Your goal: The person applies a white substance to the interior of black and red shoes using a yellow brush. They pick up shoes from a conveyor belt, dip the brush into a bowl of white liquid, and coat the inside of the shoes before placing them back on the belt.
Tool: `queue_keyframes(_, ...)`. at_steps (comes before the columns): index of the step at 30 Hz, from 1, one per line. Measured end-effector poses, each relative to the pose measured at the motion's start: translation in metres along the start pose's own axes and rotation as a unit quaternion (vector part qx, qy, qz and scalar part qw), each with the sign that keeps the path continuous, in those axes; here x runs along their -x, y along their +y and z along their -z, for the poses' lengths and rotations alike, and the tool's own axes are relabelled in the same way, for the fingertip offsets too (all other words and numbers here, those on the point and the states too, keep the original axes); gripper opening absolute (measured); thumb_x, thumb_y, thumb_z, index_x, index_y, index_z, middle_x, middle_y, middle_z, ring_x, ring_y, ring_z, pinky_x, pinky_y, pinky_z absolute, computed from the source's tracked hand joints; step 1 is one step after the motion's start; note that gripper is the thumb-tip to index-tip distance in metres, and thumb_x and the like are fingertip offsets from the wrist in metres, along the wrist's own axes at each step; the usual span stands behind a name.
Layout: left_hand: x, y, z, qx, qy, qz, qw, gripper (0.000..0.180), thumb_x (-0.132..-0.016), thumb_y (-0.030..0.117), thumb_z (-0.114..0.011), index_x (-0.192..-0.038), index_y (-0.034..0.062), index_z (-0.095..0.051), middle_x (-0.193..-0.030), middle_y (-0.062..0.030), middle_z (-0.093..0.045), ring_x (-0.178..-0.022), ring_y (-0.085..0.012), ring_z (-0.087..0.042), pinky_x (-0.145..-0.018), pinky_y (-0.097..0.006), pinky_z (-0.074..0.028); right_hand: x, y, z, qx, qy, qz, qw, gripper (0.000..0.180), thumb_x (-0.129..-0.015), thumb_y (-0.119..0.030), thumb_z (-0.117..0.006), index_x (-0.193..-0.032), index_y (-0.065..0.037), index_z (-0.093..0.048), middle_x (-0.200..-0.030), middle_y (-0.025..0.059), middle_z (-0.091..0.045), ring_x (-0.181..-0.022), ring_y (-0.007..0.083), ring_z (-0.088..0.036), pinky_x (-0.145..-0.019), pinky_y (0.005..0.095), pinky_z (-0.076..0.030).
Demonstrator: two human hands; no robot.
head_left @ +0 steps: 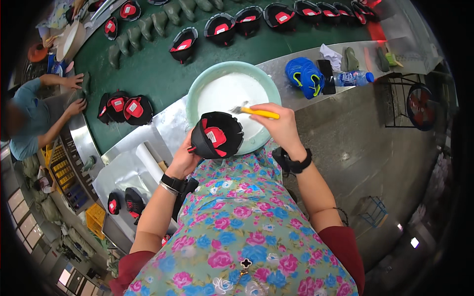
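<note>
"What do the two hands hold in the head view?"

"The left hand (183, 159) has its fingers curled round the outside of a black shoe upper (214, 137) with red inside. Some fingertips are hidden behind it. The right hand (280, 123) has its fingers closed narrowly round the yellow handle of a brush (260, 113)."

"Where exactly is the upper?"

"At the near rim of a pale green basin (232, 67), tilted, with its opening turned up and to the right. The basin stands at the middle of the table's (148, 69) near edge, with white liquid (217, 93) in it. The bristles are over the liquid; I cannot tell whether they touch it."

"And along that near edge?"

"To the right of the basin, on the metal border, sit a blue shoe (301, 74), a flat black object (326, 74), a white cloth (331, 56) and a bottle (351, 78) on its side, with a blue cap. Near the table's near left corner, three more uppers (138, 109) stand together."

"Anything farther back?"

"A row of uppers (219, 30) runs toward the table's right edge, and green shoe forms (134, 38) stand farther left. At the left edge, a co-worker (29, 98) in blue has both hands near another form (86, 85)."
</note>
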State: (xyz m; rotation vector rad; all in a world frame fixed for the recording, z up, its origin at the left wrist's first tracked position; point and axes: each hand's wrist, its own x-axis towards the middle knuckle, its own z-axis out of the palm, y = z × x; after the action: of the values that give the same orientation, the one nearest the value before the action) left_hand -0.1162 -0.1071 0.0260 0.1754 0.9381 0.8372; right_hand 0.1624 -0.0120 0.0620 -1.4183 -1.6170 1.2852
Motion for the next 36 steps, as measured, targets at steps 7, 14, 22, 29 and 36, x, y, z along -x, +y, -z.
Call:
queue_keyframes(7,-0.012,0.01,-0.026,0.008,-0.036,-0.009,0.999,0.056,-0.1,0.006,-0.051,-0.153,0.0122,-0.035,-0.149,-0.0084,-0.047,-0.134,-0.0218,-0.05,-0.11,-0.04,-0.046,-0.002,-0.025,0.004,-0.04,0.027,0.022,0.999,0.019,-0.08,-0.008,-0.079,-0.098,-0.001,-0.075,-0.094,0.0125,-0.074,-0.085,0.0194,-0.072,-0.074,0.0285,-0.054)
queue_keyframes(14,-0.015,0.011,-0.019,-0.037,0.001,-0.15,0.988,0.064,-0.093,-0.008,-0.052,-0.152,0.0099,-0.036,-0.149,-0.0072,-0.047,-0.134,-0.0212,-0.049,-0.113,-0.038,-0.042,0.02,-0.021,0.004,0.004,0.062,-0.126,0.99,0.022,-0.083,-0.02,-0.08,-0.083,0.001,-0.073,-0.067,0.0083,-0.07,-0.057,0.0128,-0.066,-0.056,0.0263,-0.051)
queue_keyframes(22,-0.016,0.016,-0.023,-0.057,-0.01,-0.231,0.971,0.057,-0.097,0.0,-0.053,-0.151,0.009,-0.037,-0.148,-0.0077,-0.048,-0.133,-0.022,-0.05,-0.112,-0.039,-0.042,0.039,-0.067,0.007,-0.077,0.01,-0.113,0.99,0.022,-0.083,-0.019,-0.079,-0.08,0.001,-0.072,-0.063,0.0064,-0.067,-0.058,0.0084,-0.063,-0.055,0.0266,-0.05)
queue_keyframes(29,-0.001,0.018,-0.013,-0.008,-0.003,-0.119,0.993,0.042,-0.106,0.019,-0.044,-0.146,0.006,-0.044,-0.14,-0.011,-0.054,-0.126,-0.0237,-0.056,-0.108,-0.041,-0.047,0.005,-0.044,0.024,0.044,0.007,-0.014,0.999,0.018,-0.082,-0.018,-0.078,-0.084,-0.001,-0.073,-0.071,0.0115,-0.07,-0.063,0.0161,-0.067,-0.062,0.03,-0.052)
queue_keyframes(36,-0.001,0.013,0.014,0.128,0.121,0.036,0.984,0.038,-0.095,0.037,-0.062,-0.118,0.0067,-0.059,-0.085,-0.0072,-0.068,-0.047,-0.0138,-0.05,-0.035,-0.025,-0.023,0.002,-0.074,0.02,0.021,-0.02,0.077,0.997,0.015,-0.081,-0.011,-0.078,-0.09,-0.001,-0.074,-0.084,0.0124,-0.073,-0.073,0.02,-0.07,-0.067,0.0305,-0.053)
